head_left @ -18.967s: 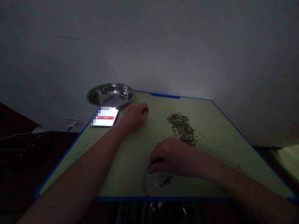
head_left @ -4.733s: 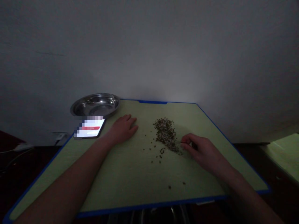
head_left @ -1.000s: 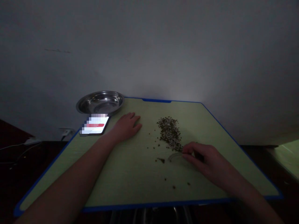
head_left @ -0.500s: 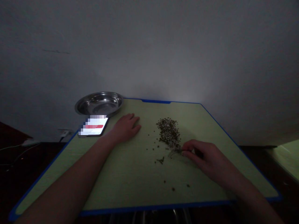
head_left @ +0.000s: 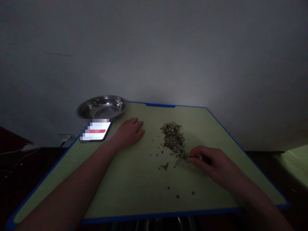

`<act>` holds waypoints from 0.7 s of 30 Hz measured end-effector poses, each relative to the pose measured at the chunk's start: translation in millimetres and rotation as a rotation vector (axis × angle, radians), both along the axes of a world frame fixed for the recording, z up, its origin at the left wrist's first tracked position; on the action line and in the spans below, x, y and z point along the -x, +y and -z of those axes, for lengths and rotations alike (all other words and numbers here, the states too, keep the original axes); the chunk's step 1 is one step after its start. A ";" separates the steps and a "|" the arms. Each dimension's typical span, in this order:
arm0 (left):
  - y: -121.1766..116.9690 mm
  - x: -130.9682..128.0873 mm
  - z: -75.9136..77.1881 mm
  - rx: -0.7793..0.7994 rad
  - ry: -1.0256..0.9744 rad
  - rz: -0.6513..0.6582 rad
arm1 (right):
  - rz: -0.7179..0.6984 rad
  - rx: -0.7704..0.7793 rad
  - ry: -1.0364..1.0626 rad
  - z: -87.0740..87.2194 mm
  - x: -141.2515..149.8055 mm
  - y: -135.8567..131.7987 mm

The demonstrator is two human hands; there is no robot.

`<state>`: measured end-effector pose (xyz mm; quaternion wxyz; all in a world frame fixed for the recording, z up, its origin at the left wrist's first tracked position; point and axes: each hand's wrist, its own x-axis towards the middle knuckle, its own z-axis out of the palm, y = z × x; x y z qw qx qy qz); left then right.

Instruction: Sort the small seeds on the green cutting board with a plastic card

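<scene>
Dark granules point(head_left: 172, 136) lie in a loose heap right of centre on the pale-green worktop point(head_left: 130, 183), strays scattered toward the near edge. Right hand point(head_left: 211, 160) is at the heap's near end, thumb and forefinger pinching a thin see-through piece point(head_left: 181, 161), outline blurred. Left hand point(head_left: 130, 132) rests palm-down, fingers spread and gripping nothing, near a lit phone point(head_left: 97, 131) and metal bowl point(head_left: 102, 110).

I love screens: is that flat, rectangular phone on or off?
On: the flat, dark-edged, rectangular phone glows white, with a red bar across its screen. Pixelation hides part of it.
</scene>
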<state>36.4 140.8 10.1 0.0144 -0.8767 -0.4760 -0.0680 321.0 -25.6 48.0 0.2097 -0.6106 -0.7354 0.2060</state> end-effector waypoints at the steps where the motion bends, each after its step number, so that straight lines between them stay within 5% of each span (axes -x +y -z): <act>1: 0.1 0.1 0.0 -0.001 0.000 0.004 | -0.002 0.005 0.013 -0.5 -1.0 -0.8; 15: 0.8 0.3 2.4 -0.016 -0.010 0.000 | -0.072 0.039 -0.010 1.2 8.7 -9.9; 21: 0.8 0.7 2.1 -0.021 -0.012 0.009 | -0.014 -0.060 -0.012 -4.9 17.9 4.0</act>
